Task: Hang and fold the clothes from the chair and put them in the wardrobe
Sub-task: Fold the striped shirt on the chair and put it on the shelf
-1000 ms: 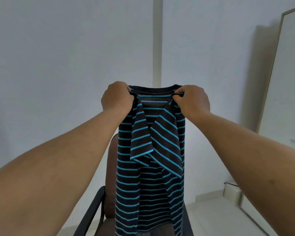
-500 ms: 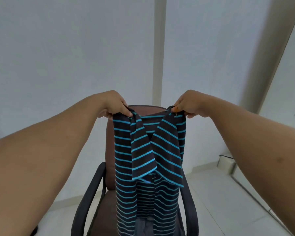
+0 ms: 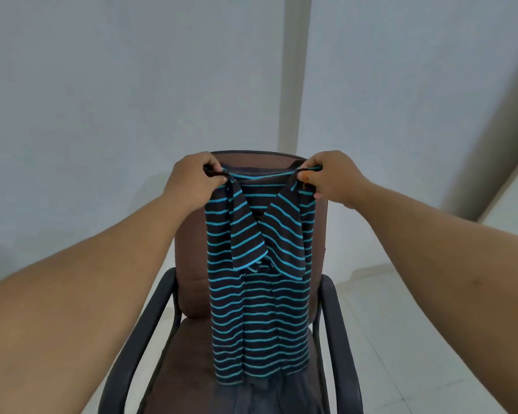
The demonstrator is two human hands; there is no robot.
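Observation:
A dark shirt with turquoise stripes (image 3: 259, 312) hangs in front of the brown chair (image 3: 189, 264), its sleeves folded inward across the front. My left hand (image 3: 193, 180) grips the shirt's left shoulder. My right hand (image 3: 331, 179) pinches the right shoulder. Both hands hold the shirt at the height of the chair's top edge, and its hem reaches down to the seat. A grey garment (image 3: 269, 395) lies on the seat below the hem.
The chair has black armrests (image 3: 150, 330) on both sides. Pale walls stand behind it, with a vertical column (image 3: 293, 73) at the middle. White floor tiles (image 3: 416, 339) spread to the right, beside a slanted panel edge (image 3: 491, 144).
Both hands have lowered the shirt from above the chair down to backrest height. The view has tilted down, so the seat and armrests now show.

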